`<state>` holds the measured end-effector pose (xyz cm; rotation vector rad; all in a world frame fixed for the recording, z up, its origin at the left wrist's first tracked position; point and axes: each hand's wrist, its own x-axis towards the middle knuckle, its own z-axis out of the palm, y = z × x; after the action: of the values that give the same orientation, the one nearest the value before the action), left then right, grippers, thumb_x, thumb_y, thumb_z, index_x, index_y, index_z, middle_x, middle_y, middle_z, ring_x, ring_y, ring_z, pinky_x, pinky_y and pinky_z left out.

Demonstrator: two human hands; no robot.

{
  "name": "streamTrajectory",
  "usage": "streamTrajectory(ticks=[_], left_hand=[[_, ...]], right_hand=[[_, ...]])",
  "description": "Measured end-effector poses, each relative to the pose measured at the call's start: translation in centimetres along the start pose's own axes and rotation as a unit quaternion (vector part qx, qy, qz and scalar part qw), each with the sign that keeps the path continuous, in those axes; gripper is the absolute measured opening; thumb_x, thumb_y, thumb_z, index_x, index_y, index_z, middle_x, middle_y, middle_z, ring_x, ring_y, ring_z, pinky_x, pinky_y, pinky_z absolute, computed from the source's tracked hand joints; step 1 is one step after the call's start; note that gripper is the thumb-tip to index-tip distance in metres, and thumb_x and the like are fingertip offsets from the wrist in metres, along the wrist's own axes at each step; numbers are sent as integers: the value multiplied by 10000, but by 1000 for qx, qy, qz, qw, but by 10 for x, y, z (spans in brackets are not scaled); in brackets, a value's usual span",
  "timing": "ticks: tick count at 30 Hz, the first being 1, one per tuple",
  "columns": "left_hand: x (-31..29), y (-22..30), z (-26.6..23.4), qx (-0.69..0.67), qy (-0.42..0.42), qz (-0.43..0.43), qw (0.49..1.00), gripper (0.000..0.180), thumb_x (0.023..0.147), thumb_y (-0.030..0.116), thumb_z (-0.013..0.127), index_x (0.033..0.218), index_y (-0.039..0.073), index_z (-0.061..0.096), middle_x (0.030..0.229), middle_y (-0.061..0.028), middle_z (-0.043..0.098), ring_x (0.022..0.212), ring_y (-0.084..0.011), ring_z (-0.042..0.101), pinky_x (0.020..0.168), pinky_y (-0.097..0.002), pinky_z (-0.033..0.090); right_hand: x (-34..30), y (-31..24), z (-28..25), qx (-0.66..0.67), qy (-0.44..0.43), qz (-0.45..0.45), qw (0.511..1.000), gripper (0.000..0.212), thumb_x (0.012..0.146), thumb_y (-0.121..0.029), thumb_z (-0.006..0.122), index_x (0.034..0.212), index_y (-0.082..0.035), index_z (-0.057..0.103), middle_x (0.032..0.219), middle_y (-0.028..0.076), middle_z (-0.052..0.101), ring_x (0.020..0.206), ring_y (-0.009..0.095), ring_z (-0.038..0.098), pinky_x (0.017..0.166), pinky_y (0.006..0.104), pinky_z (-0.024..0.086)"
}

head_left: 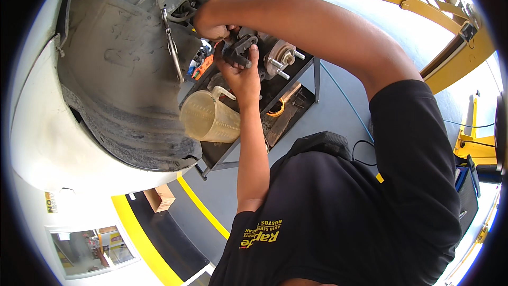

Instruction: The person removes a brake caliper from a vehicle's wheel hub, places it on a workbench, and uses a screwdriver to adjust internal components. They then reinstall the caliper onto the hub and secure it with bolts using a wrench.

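My left hand (241, 77) reaches up and is closed around a dark metal brake caliper bracket (239, 53), its thumb lying along the near side. Just beyond it, my right hand (214, 25) is bent inward with curled fingers, close against the far side of the bracket. What those fingers grip is hidden behind the wrist and the metal. Right of the bracket sits the wheel hub (280, 59) with bare studs pointing outward. Silver locking pliers (172, 47) hang to the left, their upper end by a hose in front of the wheel-arch liner (116, 74).
A cloudy plastic measuring jug (211, 119) stands on a dark tool cart (227, 160) below my hands. An orange ring (276, 108) and wood lie on its shelf. The white car body (37, 122) curves along the left. Yellow lift arms (413, 5) extend at right; a blue hose (338, 87) crosses the floor.
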<state>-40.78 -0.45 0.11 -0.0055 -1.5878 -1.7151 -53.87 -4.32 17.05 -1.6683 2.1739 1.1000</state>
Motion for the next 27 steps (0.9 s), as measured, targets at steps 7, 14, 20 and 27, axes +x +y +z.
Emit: streamTrajectory(ticks=[7, 14, 20, 27], left_hand=[[5, -12, 14, 24, -29, 31, 999, 697, 954, 77, 834, 1482, -58, 400, 1395, -159, 623, 1233, -191, 641, 1071, -348, 524], [0, -2, 2, 50, -4, -11, 999, 674, 946, 81, 844, 1459, -25, 420, 1369, -141, 628, 1223, -185, 634, 1075, -342, 516], [5, -11, 30, -40, -61, 3, 997, 659, 950, 82, 840, 1443, -19, 415, 1383, -135, 591, 1276, -174, 601, 1084, -348, 516], [8, -12, 10, -20, -39, 60, 997, 636, 956, 77, 835, 1415, -41, 411, 1378, -158, 590, 1276, -200, 611, 1087, -375, 548]], right_hand=[[4, 16, 24, -32, 49, 12, 998, 323, 787, -299, 876, 1027, -87, 835, 1045, 72, 802, 947, 263, 740, 837, 441, 625], [-16, -3, 5, -41, -17, 15, 999, 230, 949, -323, 724, 1096, -172, 814, 1138, 51, 775, 945, 269, 721, 793, 482, 597], [41, 43, 44, -30, -52, 25, 998, 278, 818, -337, 867, 990, -121, 833, 1033, 42, 802, 944, 237, 727, 869, 383, 598], [8, 4, 11, -97, 6, 21, 995, 349, 803, -388, 912, 978, -93, 845, 982, 45, 814, 947, 212, 743, 917, 362, 608]])
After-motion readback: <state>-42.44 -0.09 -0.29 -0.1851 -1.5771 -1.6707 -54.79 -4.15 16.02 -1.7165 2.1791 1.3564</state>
